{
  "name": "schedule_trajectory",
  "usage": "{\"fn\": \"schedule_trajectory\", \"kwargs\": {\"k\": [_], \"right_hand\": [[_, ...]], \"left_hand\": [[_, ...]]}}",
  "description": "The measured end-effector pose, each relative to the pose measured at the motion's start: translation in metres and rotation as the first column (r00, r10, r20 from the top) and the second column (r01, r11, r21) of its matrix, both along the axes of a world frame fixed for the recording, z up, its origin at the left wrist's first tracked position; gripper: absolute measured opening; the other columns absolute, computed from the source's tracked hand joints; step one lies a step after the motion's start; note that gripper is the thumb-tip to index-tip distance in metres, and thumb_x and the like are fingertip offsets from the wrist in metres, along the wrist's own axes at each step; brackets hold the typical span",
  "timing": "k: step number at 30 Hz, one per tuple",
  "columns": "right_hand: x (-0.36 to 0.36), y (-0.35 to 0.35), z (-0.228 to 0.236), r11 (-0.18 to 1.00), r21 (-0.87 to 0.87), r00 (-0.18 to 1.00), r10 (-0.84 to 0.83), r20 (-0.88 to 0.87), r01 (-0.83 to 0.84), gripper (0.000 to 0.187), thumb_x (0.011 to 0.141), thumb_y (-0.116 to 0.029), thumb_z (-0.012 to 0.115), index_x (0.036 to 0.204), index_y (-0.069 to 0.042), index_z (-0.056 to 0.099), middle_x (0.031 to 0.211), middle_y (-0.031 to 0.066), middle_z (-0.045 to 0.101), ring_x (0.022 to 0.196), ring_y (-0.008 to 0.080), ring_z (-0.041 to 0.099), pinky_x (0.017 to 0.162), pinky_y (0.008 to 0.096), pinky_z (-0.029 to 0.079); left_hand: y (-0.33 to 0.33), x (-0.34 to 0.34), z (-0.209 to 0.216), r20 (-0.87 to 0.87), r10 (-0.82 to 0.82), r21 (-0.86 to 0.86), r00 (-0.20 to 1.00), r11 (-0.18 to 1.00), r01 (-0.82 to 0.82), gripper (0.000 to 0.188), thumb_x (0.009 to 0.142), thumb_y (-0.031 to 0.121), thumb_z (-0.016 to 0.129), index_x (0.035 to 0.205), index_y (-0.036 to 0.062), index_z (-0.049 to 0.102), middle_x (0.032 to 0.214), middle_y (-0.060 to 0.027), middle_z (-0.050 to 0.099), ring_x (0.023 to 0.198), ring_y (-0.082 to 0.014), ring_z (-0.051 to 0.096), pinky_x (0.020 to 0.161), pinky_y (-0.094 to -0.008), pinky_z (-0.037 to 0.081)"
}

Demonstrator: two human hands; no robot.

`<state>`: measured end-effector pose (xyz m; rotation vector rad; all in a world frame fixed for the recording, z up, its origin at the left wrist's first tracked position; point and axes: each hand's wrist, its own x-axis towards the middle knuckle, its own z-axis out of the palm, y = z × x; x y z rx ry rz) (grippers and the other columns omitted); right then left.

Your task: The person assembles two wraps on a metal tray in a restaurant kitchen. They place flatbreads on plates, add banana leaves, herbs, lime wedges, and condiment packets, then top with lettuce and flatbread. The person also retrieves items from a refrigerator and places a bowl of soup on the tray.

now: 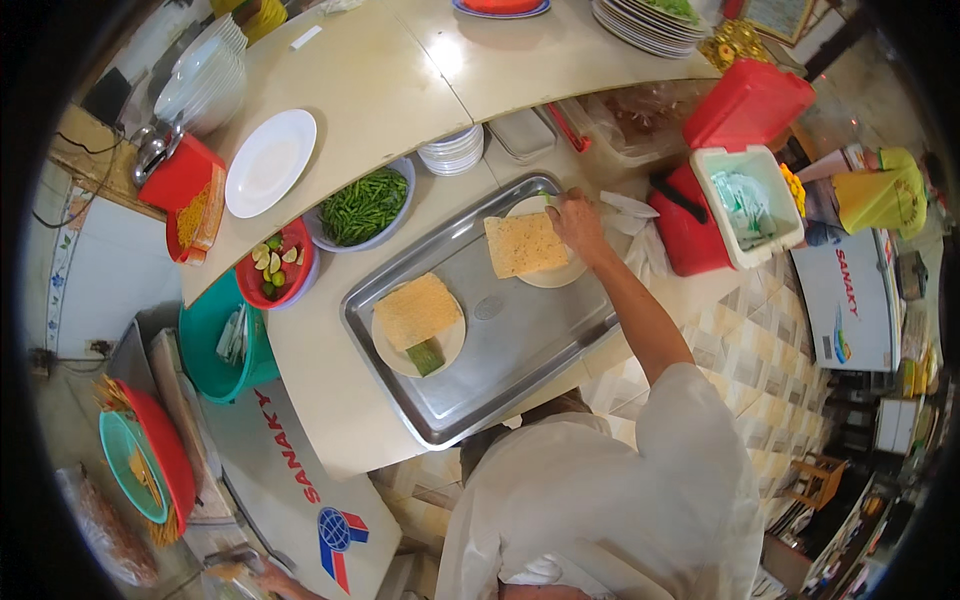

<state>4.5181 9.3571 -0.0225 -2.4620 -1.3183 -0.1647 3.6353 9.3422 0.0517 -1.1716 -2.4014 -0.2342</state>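
My right hand (pixel 577 222) reaches over the far-right plate (pixel 552 277), its fingers closed at the rim on a green leaf-wrapped piece (pixel 549 201), mostly hidden by the fingers. Beside them on that plate lies a square, golden sesame cracker (pixel 524 246). A second plate (pixel 456 345) to the left carries another cracker (pixel 418 311) and a leaf-wrapped piece (pixel 426 357). Both plates rest in a large metal tray (pixel 490 376). At the lower left edge, my left hand (pixel 270 577) is partly cut off beside a clear bag (pixel 232 575); its fingers are unclear.
Behind the tray stand a bowl of green chillies (pixel 366 207), cut limes in a red basket (pixel 272 264) and stacked saucers (pixel 452 152). A raised counter (pixel 400 95) overhangs them, holding a white oval plate (pixel 271 163). An opened red cooler (pixel 690 215) stands right, a teal bin (pixel 215 345) left.
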Motion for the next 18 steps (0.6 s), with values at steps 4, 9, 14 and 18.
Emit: {"fn": "schedule_trajectory", "kwargs": {"k": [4, 9, 14, 18], "right_hand": [[0.023, 0.014, -0.008, 0.987, -0.156, 0.998, 0.052, 0.027, -0.048, 0.031, 0.074, -0.03, 0.058, 0.084, -0.001, 0.06, 0.084, 0.0186, 0.055, 0.079, 0.0313, 0.056, 0.069, 0.0392, 0.045], [0.031, 0.026, -0.018, 0.978, -0.198, 0.986, 0.036, -0.161, -0.068, 0.026, 0.075, -0.029, 0.055, 0.083, -0.005, 0.062, 0.084, 0.0167, 0.059, 0.081, 0.0306, 0.057, 0.072, 0.0382, 0.045], [0.035, 0.016, -0.026, 0.992, 0.112, 0.929, -0.005, -0.37, 0.05, 0.019, 0.075, -0.022, 0.051, 0.081, -0.008, 0.063, 0.079, 0.015, 0.06, 0.076, 0.0314, 0.059, 0.067, 0.0391, 0.046], [0.058, 0.0, -0.016, 0.969, 0.139, 0.91, -0.136, -0.393, 0.205, 0.017, 0.073, -0.018, 0.052, 0.079, -0.008, 0.064, 0.074, 0.0173, 0.06, 0.072, 0.0336, 0.059, 0.065, 0.0419, 0.046]], "left_hand": [[-0.04, 0.075, -0.006, 0.142, -0.1, -0.145, 0.985, 0.982, 0.12, 0.061, 0.073, 0.029, 0.064, 0.112, -0.0131, 0.042, 0.106, -0.0308, 0.05, 0.098, -0.0402, 0.049, 0.085, -0.044, 0.039], [-0.093, 0.088, -0.032, 0.309, -0.003, -0.169, 0.951, 0.984, 0.058, 0.065, 0.071, 0.033, 0.064, 0.113, -0.012, 0.042, 0.104, -0.0293, 0.051, 0.096, -0.0389, 0.051, 0.084, -0.0411, 0.041], [-0.141, 0.081, -0.055, 0.606, 0.192, -0.165, 0.772, 0.98, -0.114, 0.064, 0.072, 0.029, 0.063, 0.114, -0.013, 0.04, 0.109, -0.0299, 0.048, 0.101, -0.0379, 0.048, 0.088, -0.0392, 0.038], [-0.166, 0.076, -0.071, 0.597, 0.212, -0.21, 0.774, 0.972, -0.104, 0.063, 0.073, 0.026, 0.063, 0.116, -0.0136, 0.038, 0.114, -0.0303, 0.044, 0.106, -0.0369, 0.044, 0.092, -0.0381, 0.035]]}}
